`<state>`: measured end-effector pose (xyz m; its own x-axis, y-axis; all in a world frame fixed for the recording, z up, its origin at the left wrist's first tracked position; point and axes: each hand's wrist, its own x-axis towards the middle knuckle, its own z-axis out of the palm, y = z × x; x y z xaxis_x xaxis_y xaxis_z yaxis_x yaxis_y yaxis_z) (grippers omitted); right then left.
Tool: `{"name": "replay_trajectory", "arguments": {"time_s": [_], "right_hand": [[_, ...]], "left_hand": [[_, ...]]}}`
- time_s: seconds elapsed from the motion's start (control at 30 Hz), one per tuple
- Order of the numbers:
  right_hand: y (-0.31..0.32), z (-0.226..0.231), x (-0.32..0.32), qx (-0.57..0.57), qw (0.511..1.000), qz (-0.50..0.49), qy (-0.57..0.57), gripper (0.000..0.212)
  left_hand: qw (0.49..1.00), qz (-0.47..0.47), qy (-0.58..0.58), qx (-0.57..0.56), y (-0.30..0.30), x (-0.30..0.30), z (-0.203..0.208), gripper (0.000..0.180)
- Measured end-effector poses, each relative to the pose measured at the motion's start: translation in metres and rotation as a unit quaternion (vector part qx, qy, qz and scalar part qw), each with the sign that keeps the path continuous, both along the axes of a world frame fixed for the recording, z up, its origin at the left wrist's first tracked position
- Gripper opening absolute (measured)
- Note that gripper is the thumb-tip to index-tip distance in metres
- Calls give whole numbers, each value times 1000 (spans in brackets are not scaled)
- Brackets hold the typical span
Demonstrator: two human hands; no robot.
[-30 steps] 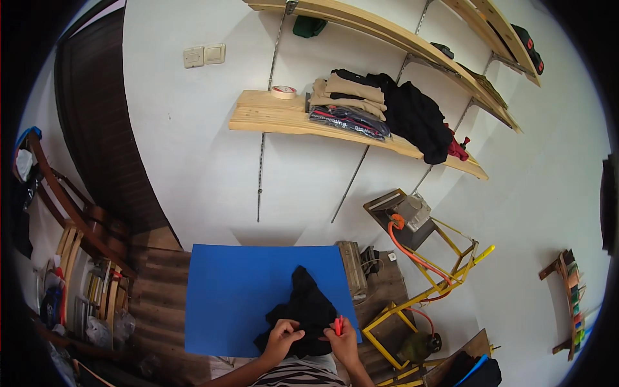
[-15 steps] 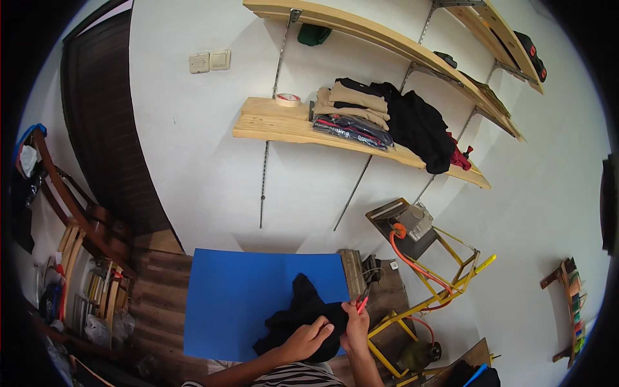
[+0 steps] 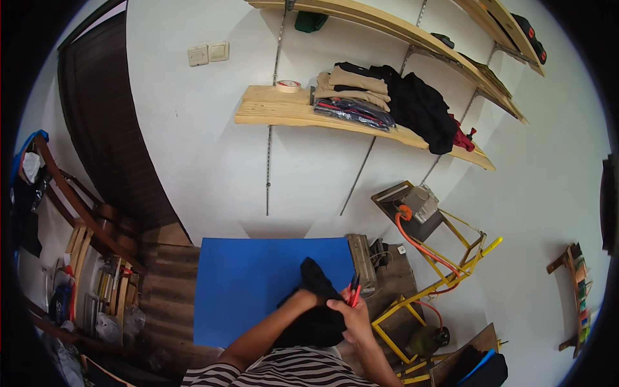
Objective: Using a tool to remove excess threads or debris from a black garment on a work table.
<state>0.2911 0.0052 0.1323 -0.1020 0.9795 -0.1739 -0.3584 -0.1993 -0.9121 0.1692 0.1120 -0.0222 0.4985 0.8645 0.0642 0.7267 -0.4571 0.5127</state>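
A black cloth garment [image 3: 314, 327] is bunched over the near right part of the blue tabletop [image 3: 245, 284], with a narrow piece standing up toward the far side. My left hand [image 3: 308, 299] reaches into or behind its folds, so the fingers are hidden. Pinched against the cloth's right edge is my right hand [image 3: 351, 316], thumb on top. This hand also holds a small red-handled tool [image 3: 354, 295] with dark tips pointing away from me; its exact kind is too small to tell.
A grey-brown box-like object [image 3: 362, 261] adjoins the table's right edge. Farther right stands a yellow metal frame [image 3: 419, 300] with an orange hose [image 3: 425, 245]. A wooden shelf [image 3: 274, 113] on the wall carries folded clothes [image 3: 354, 90] and a tape roll [image 3: 288, 86].
My left hand has moved from on top of the cloth into or behind its folds. The cloth has been gathered closer to my right hand. The whole view has shifted slightly.
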Motion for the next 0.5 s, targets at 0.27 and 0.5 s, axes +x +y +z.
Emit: {"name": "replay_trajectory", "arguments": {"time_s": [0.27, 0.5], "right_hand": [[-24, 23, 7, 52, 997, 32, 44, 41], [-34, 46, 41, 127, 966, 139, 177, 37]], "left_hand": [[982, 110, 113, 105, -22, -21, 174, 30], [936, 63, -344, 34, -58, -94, 177, 48]]}}
